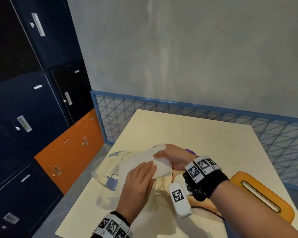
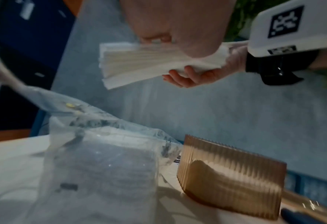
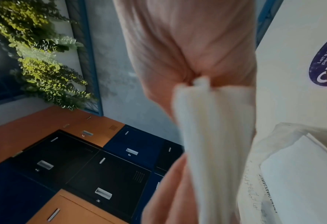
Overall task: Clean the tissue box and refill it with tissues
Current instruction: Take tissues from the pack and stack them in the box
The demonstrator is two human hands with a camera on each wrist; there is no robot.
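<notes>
My right hand (image 1: 163, 157) grips a thick stack of white tissues (image 1: 144, 160) above the cream table (image 1: 196, 127), thumb on top. Its fingers (image 2: 187, 77) curl under the stack (image 2: 139, 63). My left hand (image 1: 141, 176) lies on the stack with straight fingers, pressing down. Below them lies the opened clear plastic tissue wrapper (image 1: 107, 169) with blue printing, seen crumpled in the left wrist view (image 2: 101, 166). A ribbed amber tissue box base (image 2: 231, 178) stands beside the wrapper, hidden under my right wrist in the head view. Its orange slotted lid (image 1: 261, 194) lies flat at the right.
Dark blue and orange lockers (image 1: 41, 117) stand to the left across a grey floor strip. A blue mesh fence (image 1: 213, 114) runs behind the table against a grey wall. A small purple object (image 1: 190, 150) peeks out behind my right hand.
</notes>
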